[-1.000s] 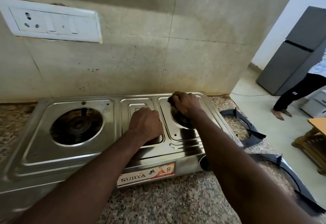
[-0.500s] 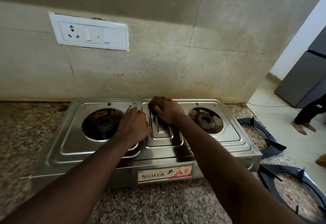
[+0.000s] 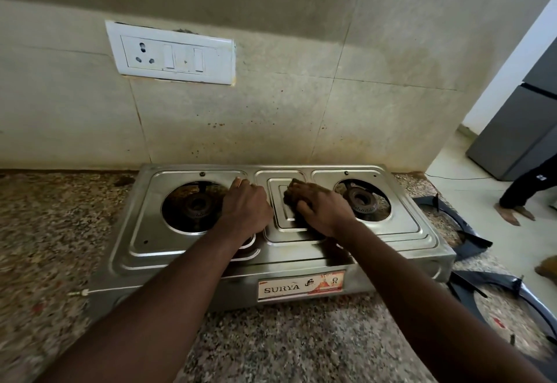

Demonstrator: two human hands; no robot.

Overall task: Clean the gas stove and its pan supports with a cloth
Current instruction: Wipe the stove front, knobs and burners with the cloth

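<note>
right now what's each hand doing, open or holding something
Left hand: rests on the stove, fingers mostly hidden, cannot tell.
Right hand: fingers curled on the dark cloth.

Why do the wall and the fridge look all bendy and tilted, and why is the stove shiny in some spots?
Head view: the wide lens bends straight lines, so the fridge leans and the switch plate sits crooked; soft light gleams on the steel stove, which goes dark beneath the arms; the pan supports at the right edge look smeared.

right hand (image 3: 320, 208) with cloth (image 3: 289, 195) onto centre panel (image 3: 282, 223), left hand (image 3: 245, 208) leftward
</note>
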